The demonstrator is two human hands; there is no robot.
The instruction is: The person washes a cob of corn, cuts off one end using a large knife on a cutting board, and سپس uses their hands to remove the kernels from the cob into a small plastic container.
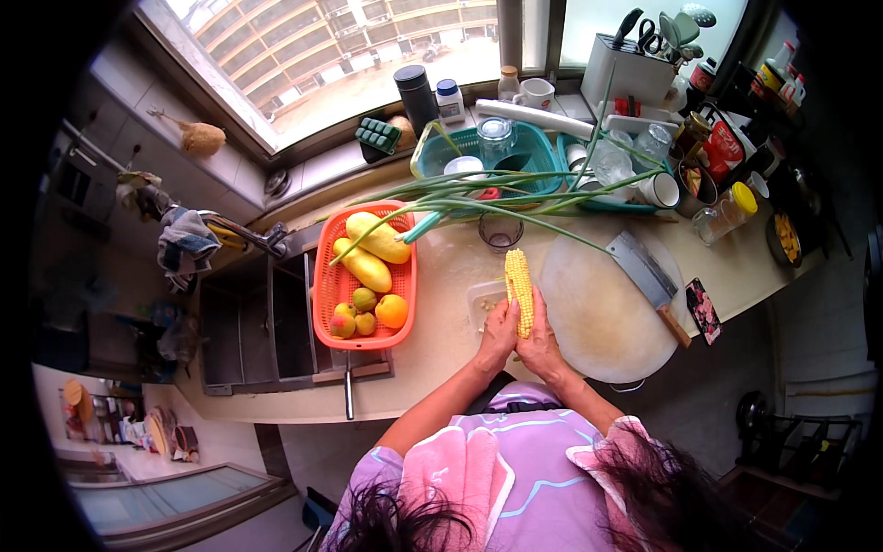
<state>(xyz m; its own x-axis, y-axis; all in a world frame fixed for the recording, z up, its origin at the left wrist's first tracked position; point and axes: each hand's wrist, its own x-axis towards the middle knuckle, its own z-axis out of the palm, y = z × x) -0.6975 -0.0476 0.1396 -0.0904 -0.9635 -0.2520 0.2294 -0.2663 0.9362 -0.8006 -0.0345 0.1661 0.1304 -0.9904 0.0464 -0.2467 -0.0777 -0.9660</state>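
An ear of yellow corn [518, 281] stands nearly upright between my two hands, its tip pointing away from me. My left hand [498, 333] is closed on its lower left side, and my right hand [541, 346] wraps its lower right side. Some rows on the cob's left look bare, though my fingers hide the lower end. Close beside my left hand, a small white tray [476, 296] holds a few loose kernels. To the right lies a round pale cutting board [589, 317], with a cleaver [641, 269] resting across its right edge.
Left of my hands, an orange basket [411, 317] of fruit and yellow squash overlaps the sink [241, 322]. Long green scallions [441, 216] stretch over it toward a teal basket [432, 164]. A dark glass bowl [500, 232] stands beyond the corn. A phone [704, 311] lies right of the cleaver.
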